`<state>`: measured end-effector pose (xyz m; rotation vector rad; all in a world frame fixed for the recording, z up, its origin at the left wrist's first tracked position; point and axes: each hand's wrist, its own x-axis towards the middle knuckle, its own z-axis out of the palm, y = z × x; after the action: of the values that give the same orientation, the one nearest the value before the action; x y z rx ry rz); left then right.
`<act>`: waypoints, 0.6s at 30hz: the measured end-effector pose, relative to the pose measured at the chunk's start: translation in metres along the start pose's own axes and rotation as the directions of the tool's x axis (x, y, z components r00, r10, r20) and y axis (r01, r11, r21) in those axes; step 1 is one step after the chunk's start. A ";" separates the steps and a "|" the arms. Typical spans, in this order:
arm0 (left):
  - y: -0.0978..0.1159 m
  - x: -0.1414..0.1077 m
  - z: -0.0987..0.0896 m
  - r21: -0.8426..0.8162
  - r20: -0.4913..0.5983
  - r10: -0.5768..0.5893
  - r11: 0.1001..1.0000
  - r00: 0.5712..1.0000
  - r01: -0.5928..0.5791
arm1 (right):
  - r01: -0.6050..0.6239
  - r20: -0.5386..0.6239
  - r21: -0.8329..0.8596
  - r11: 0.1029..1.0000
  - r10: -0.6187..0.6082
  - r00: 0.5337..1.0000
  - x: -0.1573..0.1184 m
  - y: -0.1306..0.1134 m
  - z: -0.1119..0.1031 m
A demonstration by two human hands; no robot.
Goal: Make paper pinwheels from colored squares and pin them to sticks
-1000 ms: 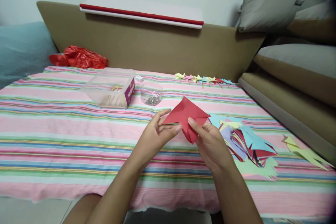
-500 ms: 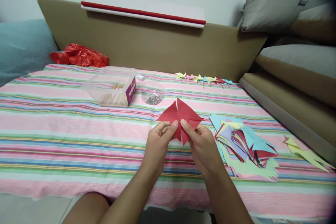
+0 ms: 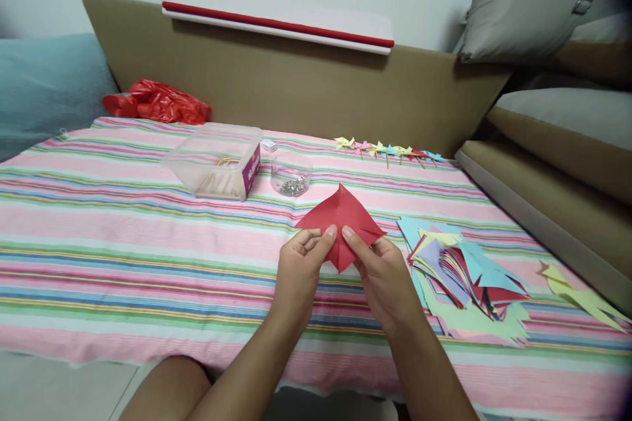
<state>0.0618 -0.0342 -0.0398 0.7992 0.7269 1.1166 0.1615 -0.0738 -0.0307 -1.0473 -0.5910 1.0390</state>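
A square of red paper point(image 3: 340, 209), turned so one corner points away from me, is held above the striped cloth. Slits run in from its corners, and small holes show near the edges. My left hand point(image 3: 307, 260) pinches its near left side, thumb on top and fingers folded beneath. On the near right side my right hand point(image 3: 378, 263) grips it the same way, the two thumbs close together near the middle. The fingers under the paper are partly hidden.
A clear plastic box point(image 3: 210, 161) holding sticks and a round tub point(image 3: 291, 175) of small metal pieces stand ahead. Small paper pinwheels point(image 3: 390, 150) lie at the back. Coloured paper scraps point(image 3: 464, 276) are heaped at right, beside stacked cushions point(image 3: 563, 145).
The slits at the red paper's far and near corners have closed up, so the paper now looks flatter. Both hands keep their pinch. The view has shifted slightly.
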 end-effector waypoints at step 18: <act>0.007 0.006 -0.004 -0.010 -0.064 0.044 0.999 0.997 -0.045 | 0.565 0.394 -0.701 0.436 -0.424 0.816 0.002 -0.019 -0.024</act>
<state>0.0570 -0.0267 -0.0365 0.7764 0.7590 1.1899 0.1895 -0.0838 -0.0230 -1.4337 -1.5105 0.2616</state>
